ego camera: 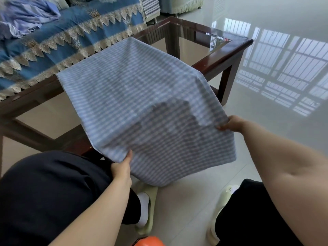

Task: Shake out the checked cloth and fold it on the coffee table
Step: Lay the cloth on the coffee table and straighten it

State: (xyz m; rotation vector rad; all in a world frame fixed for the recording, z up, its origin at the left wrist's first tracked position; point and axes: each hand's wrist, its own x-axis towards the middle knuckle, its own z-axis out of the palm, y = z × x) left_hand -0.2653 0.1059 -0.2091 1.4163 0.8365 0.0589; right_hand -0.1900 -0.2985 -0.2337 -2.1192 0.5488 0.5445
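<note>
A person's left hand [122, 167] is pinching the near edge of the checked cloth [142, 103] with its fingers, while the right hand [232, 123] is pinching the right edge, likely pulling it taut for folding; the cloth's far part is lying across the glass-topped bench [229, 50], its near end hanging free

Dark trousers [53, 192] — seemingly pale slippers [148, 210]
</note>
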